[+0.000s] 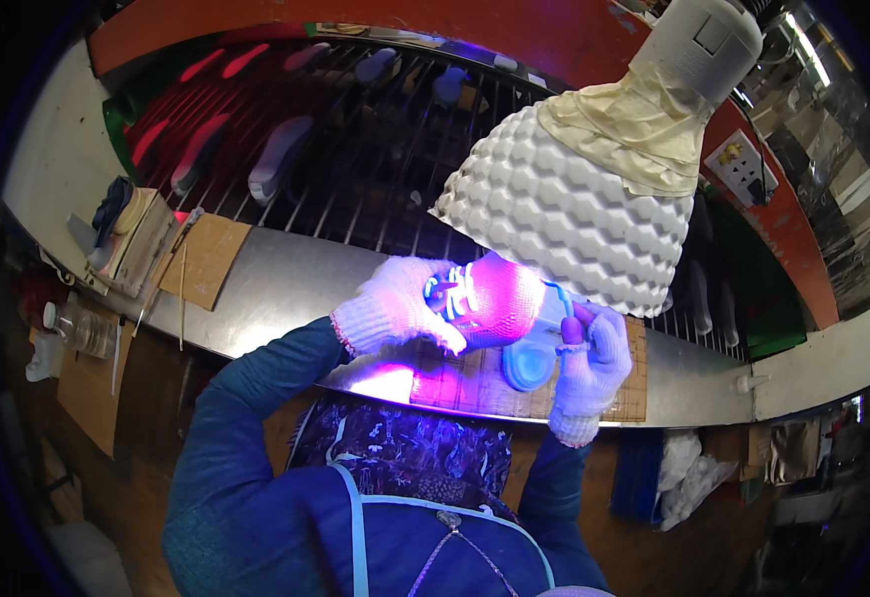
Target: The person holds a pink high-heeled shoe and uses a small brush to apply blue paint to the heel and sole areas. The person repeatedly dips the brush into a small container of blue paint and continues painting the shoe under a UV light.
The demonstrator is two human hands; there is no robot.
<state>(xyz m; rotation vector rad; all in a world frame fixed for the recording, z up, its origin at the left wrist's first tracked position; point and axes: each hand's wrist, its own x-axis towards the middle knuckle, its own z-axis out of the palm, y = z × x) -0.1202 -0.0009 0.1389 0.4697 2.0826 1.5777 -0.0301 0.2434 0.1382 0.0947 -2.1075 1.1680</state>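
My left hand, in a white knit glove, is closed on the heel end of a knit shoe. Purple light makes the shoe glow pink, and its opening with white lacing faces the glove. My right hand, gloved too with bare fingertips showing, pinches a thin, bent blue tool by the shoe's toe; the tool's tip is hard to make out. Just left of that hand, a round light-blue dish sits on a gridded brown board.
A large white dimpled lamp shade hangs close above my right hand. Beyond the metal ledge, shoe soles lie on a rack of rods. At left are a box, cardboard and a clear jug.
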